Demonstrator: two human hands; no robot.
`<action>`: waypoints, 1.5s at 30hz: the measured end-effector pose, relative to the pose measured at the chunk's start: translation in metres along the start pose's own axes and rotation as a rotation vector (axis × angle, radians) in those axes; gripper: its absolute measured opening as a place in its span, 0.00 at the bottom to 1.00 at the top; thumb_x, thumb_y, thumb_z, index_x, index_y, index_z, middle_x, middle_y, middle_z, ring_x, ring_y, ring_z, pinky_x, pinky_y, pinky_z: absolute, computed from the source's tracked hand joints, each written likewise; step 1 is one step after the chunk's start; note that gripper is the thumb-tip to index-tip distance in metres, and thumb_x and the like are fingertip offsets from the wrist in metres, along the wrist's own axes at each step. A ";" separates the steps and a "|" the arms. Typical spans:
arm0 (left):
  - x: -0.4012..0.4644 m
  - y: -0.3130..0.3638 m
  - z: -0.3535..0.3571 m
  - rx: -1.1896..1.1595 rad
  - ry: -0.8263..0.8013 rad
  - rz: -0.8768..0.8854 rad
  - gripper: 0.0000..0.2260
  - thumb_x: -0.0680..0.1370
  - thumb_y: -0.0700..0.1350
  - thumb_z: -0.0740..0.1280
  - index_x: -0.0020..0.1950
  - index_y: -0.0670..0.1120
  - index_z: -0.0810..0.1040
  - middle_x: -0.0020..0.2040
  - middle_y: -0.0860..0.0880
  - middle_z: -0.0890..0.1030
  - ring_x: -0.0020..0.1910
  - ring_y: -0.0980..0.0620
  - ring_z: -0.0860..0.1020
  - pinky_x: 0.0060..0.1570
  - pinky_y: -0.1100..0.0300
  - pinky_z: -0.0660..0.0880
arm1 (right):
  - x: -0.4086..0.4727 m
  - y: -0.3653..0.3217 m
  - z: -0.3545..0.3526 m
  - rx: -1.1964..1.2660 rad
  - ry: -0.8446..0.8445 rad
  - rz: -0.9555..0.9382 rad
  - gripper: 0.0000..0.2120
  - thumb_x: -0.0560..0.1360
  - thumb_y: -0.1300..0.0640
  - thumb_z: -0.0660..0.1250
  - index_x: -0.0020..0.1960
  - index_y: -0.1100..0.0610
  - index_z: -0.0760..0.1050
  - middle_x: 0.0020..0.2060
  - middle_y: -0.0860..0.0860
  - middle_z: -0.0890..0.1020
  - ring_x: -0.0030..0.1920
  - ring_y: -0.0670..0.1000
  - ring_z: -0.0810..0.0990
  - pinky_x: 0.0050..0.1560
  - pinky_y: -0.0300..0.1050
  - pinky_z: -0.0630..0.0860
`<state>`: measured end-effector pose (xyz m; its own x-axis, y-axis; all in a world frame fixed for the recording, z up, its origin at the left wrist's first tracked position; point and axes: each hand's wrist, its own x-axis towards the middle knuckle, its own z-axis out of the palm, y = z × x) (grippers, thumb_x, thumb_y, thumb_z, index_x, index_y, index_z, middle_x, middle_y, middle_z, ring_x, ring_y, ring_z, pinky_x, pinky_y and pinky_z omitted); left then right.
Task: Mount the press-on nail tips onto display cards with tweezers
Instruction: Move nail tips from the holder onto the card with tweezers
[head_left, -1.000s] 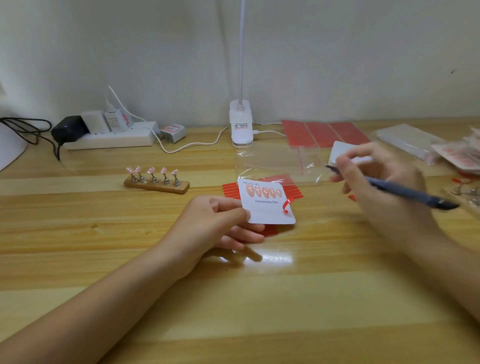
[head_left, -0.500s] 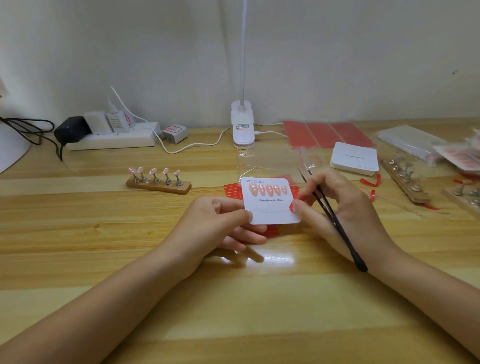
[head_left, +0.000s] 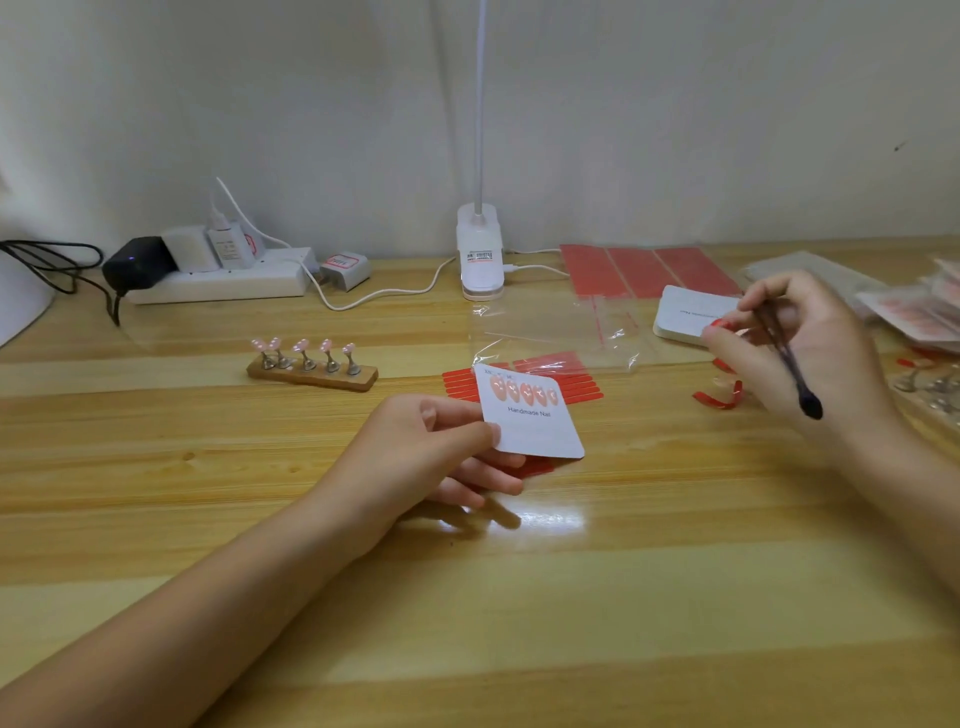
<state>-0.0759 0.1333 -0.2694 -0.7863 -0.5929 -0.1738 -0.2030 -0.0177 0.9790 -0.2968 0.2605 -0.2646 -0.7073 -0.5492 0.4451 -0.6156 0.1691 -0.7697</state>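
The wooden desk fills the view, and the landmark here is the display card, white, tilted, printed "Handmade Nail", lifted just above the desk. The left hand pinches the card's near left corner, thumb on top and fingers curled beneath. Well to the right of the card, the right hand is raised, fingers curled round the black tweezers, which slant with the blunt end toward the camera; a scrap of red backing strip sits at its fingertips, though I cannot tell whether fingers or tweezer tips hold it. Behind and right of the card lies a stack of blank cards; to the card's left stands a wooden holder carrying five pink nail tips on little stands. Peeking out from under the card are red adhesive strips. On the card itself, a row of five mounted tips runs along the top. These tips look feather-light, glossy and curved, so likely slippery and easy to flick away; I'd judge the tweezers should take each one by its edges, gently.
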 end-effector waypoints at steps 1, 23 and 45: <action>-0.001 0.000 0.000 0.033 0.003 0.015 0.09 0.77 0.37 0.63 0.48 0.51 0.78 0.39 0.49 0.85 0.36 0.50 0.84 0.27 0.64 0.77 | 0.002 0.001 -0.003 -0.043 -0.010 0.005 0.09 0.73 0.65 0.67 0.43 0.53 0.68 0.36 0.51 0.78 0.37 0.47 0.76 0.43 0.36 0.73; 0.016 0.020 -0.076 0.659 0.542 0.509 0.13 0.71 0.36 0.68 0.51 0.50 0.74 0.38 0.55 0.76 0.33 0.61 0.72 0.33 0.75 0.66 | -0.009 -0.012 0.003 -0.114 -0.188 -0.264 0.08 0.72 0.60 0.69 0.41 0.53 0.70 0.35 0.50 0.79 0.36 0.42 0.79 0.36 0.28 0.72; 0.023 -0.006 -0.144 0.626 0.518 0.251 0.19 0.66 0.43 0.75 0.53 0.53 0.76 0.44 0.57 0.78 0.48 0.59 0.77 0.48 0.65 0.67 | -0.043 -0.008 0.032 -0.139 -0.539 -0.616 0.14 0.68 0.44 0.71 0.47 0.39 0.66 0.46 0.40 0.82 0.46 0.42 0.77 0.51 0.39 0.71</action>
<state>-0.0086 0.0035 -0.2640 -0.5154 -0.8163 0.2608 -0.4641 0.5217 0.7158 -0.2505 0.2562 -0.2919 0.0123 -0.8876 0.4605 -0.9006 -0.2099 -0.3806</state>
